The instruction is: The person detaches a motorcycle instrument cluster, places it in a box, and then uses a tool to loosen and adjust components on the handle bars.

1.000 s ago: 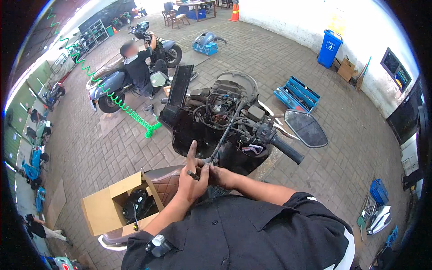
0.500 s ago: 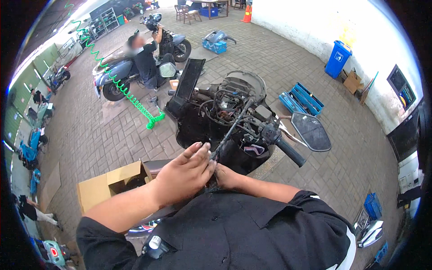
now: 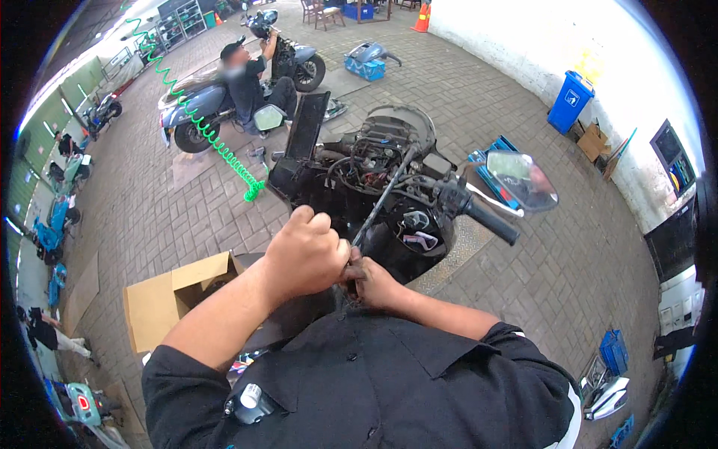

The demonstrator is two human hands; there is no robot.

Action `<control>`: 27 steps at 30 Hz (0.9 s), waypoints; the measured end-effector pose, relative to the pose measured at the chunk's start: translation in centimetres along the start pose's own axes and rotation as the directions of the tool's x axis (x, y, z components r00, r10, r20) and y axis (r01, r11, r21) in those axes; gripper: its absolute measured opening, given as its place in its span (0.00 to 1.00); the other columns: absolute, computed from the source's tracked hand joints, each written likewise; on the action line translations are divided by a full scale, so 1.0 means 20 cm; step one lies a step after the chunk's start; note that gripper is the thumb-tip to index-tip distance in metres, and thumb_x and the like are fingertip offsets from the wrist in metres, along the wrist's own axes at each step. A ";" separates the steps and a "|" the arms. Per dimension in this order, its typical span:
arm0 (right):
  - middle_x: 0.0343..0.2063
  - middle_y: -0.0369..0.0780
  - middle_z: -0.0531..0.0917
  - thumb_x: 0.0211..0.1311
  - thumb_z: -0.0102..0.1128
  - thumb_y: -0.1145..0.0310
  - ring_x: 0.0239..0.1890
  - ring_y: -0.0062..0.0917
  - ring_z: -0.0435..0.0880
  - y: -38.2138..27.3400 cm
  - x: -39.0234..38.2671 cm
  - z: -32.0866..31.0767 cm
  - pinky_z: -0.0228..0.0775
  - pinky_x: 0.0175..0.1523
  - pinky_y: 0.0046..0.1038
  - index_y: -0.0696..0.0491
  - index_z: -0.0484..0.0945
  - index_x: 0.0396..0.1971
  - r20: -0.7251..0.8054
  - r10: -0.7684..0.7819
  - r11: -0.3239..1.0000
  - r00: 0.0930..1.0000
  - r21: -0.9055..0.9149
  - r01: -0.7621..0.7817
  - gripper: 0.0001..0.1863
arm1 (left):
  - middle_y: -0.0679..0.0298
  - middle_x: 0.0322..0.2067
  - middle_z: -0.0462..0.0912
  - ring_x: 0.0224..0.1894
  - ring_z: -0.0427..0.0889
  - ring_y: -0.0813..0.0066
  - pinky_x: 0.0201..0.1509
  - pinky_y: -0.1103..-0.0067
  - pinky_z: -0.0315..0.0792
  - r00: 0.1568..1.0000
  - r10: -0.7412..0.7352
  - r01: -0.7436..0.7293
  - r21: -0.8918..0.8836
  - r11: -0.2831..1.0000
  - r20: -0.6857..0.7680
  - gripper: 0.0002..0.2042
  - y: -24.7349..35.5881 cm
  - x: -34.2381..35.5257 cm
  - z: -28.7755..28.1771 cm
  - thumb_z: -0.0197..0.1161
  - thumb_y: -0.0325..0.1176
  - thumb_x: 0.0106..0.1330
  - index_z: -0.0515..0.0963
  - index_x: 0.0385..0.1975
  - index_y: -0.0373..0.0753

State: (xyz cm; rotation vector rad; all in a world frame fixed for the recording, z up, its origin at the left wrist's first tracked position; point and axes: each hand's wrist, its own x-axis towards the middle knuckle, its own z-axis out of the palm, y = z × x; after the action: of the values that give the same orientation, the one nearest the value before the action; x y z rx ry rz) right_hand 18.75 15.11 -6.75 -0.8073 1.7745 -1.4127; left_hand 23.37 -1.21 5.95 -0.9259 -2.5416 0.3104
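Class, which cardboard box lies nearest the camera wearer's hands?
The open box by the left forearm; the other box stands far off, beside the blue bin.

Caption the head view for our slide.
Left grip and right grip meet by a dark cable on a partly stripped scooter, an open cardboard box at left.

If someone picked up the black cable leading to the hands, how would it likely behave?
The black cable would probably flex, being long and thin, though it runs nearly straight. Its slimness suggests little weight. Lifting may meet resistance: its upper end seems to enter the scooter's exposed front, its lower end disappears at the left hand and right hand.
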 end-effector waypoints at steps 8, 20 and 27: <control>0.21 0.36 0.74 0.77 0.35 0.51 0.28 0.23 0.71 0.12 -0.06 -0.06 0.66 0.36 0.30 0.59 0.74 0.30 0.008 -0.097 0.959 0.995 0.269 0.091 0.27 | 0.68 0.17 0.77 0.33 0.77 0.69 0.45 0.70 0.65 0.968 0.107 -0.127 0.074 0.989 0.228 0.12 0.01 0.11 -0.13 0.63 0.44 0.54 0.77 0.15 0.44; 0.25 0.50 0.78 0.75 0.34 0.49 0.29 0.44 0.76 -0.07 -0.19 -0.14 0.67 0.39 0.41 0.62 0.74 0.30 -0.036 -0.028 0.986 0.999 -0.163 0.022 0.30 | 0.67 0.15 0.79 0.21 0.78 0.72 0.34 0.75 0.62 0.980 0.037 -0.043 0.023 0.999 0.197 0.06 0.09 0.16 -0.01 0.61 0.37 0.49 0.75 0.15 0.46; 0.38 0.56 0.81 0.69 0.48 0.55 0.46 0.48 0.80 -0.29 -0.31 -0.31 0.69 0.51 0.41 0.62 0.77 0.44 0.238 0.239 0.831 0.941 -0.552 -0.071 0.23 | 0.55 0.18 0.80 0.29 0.83 0.54 0.31 0.61 0.75 0.830 -0.421 0.550 -0.408 0.729 0.366 0.08 0.33 -0.05 0.37 0.64 0.39 0.48 0.77 0.23 0.42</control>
State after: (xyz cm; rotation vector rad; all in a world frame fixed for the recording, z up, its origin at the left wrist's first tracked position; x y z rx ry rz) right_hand 17.10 22.37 0.73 -1.0672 1.9600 -0.6297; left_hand 24.36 2.63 -3.07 -0.3263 -3.0491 -0.4500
